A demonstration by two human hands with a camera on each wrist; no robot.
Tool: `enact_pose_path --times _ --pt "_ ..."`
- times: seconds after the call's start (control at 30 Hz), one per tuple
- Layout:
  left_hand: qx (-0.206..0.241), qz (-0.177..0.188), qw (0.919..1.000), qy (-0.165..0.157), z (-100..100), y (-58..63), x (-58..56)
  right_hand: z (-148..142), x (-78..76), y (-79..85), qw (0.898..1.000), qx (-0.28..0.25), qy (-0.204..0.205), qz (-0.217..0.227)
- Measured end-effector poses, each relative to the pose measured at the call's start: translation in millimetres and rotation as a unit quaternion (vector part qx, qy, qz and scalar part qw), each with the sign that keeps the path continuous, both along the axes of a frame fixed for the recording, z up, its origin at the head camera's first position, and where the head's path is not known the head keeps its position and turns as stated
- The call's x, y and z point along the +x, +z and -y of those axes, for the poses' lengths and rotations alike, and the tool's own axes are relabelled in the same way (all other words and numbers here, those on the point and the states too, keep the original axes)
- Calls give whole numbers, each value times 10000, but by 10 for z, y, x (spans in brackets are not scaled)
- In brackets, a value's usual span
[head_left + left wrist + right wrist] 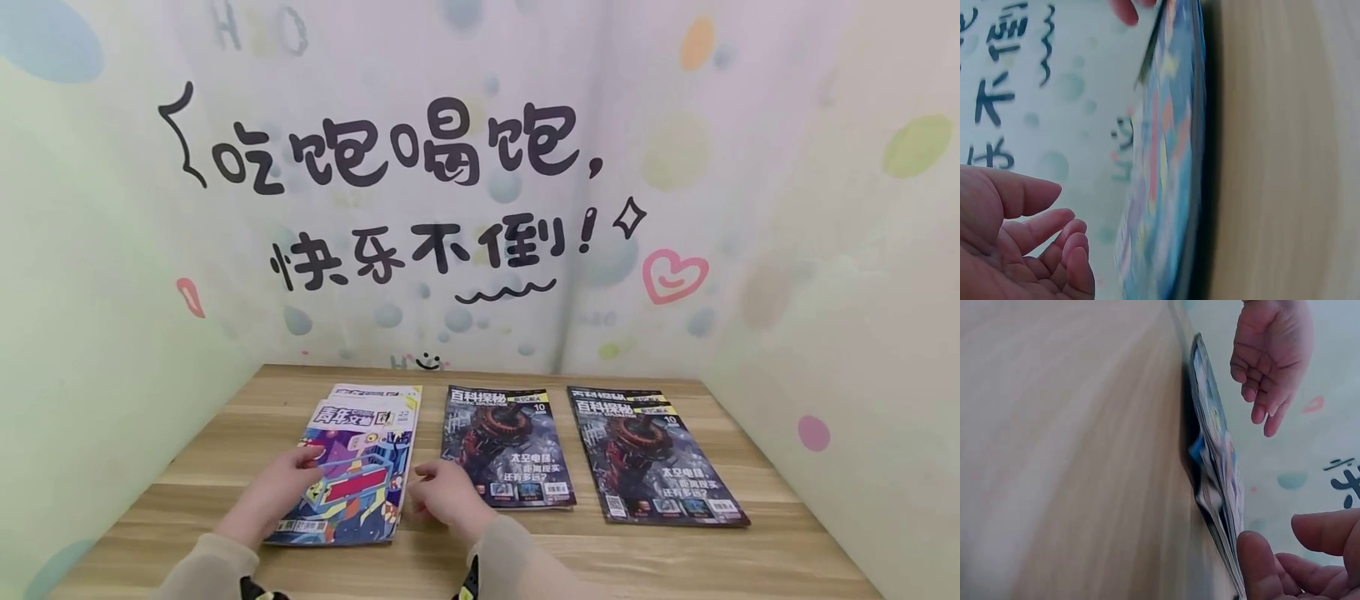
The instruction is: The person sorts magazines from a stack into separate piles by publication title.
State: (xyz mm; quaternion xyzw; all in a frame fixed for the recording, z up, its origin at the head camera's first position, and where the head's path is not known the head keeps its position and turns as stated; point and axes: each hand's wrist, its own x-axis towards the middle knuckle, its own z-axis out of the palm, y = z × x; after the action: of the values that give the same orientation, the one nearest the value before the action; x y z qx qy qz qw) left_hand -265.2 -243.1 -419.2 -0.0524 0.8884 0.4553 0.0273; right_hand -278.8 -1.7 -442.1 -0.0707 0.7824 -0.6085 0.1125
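Observation:
Colourful purple-and-blue magazines (360,479) lie overlapping at the left of the wooden table, the top one set slightly nearer than one beneath. Over their left part hovers my left hand (277,492), fingers loosely bent and gripping nothing. In the left wrist view, a gap shows between that hand (1029,244) and the top cover. My right hand (450,498) is beside the pile's right edge, with thumb and fingers apart. The right wrist view shows one fingertip at the edge of the magazines (1219,447); whether it touches is unclear. Their page edges look slightly fanned there.
A dark magazine (506,446) with a red machine on its cover lies just right of my right hand. Farther right, matching dark magazines (660,462) overlap in another pile. A patterned, lettered wall (420,333) closes off the table's back edge.

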Motion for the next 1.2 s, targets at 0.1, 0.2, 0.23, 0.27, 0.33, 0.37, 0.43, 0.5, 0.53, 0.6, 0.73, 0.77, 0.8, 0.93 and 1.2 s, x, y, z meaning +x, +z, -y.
enact_pose_path --times 0.1,0.2,0.23,0.27,0.33,0.37,0.43,0.5,0.53,0.6,0.73,0.77,0.8,0.93,1.2 --pt "76 -39 10000 -7 -200 3 -35 -158 -43 13 9998 16 -75 -197" --pt "179 -116 9998 -11 -402 -17 -66 -320 -81 15 9995 25 -84 -310" --pt "217 -162 9996 1 -467 -23 -73 -372 -94 10 9993 68 -78 -357" --pt "274 -172 9995 8 -532 -27 -79 -424 -107 7 9992 127 -79 -383" --pt "380 -207 9991 -33 -658 -30 -86 -527 -138 -2 9985 279 -111 -447" --pt "392 -253 9989 -71 -716 -31 -94 -577 -155 -13 9982 325 -130 -482" --pt "462 -322 9983 -133 -833 -33 -112 -678 -187 -25 9977 420 -209 -488" --pt "543 -391 9976 -205 -943 -45 -131 -771 -218 -39 9973 446 -286 -504" --pt "585 -443 9970 -250 -996 -54 -143 -818 -230 -43 9970 485 -328 -508" --pt "742 -467 9956 -316 -1098 -76 -162 -913 -251 -47 9967 534 -390 -480" --pt "1177 -492 9907 -476 -1287 -124 -205 -1086 -293 -66 9950 623 -513 -591" --pt "1249 -501 9897 -489 -1334 -137 -220 -1124 -304 -72 9941 667 -539 -662" --pt "1308 -512 9888 -496 -1379 -147 -235 -1161 -314 -77 9935 675 -584 -705" --pt "1572 -470 9853 -478 -1542 -177 -283 -1292 -364 -105 9929 563 -749 -729" --pt "1889 -479 9806 -210 -1768 -261 -327 -1513 -380 -93 9918 518 -1062 -479"
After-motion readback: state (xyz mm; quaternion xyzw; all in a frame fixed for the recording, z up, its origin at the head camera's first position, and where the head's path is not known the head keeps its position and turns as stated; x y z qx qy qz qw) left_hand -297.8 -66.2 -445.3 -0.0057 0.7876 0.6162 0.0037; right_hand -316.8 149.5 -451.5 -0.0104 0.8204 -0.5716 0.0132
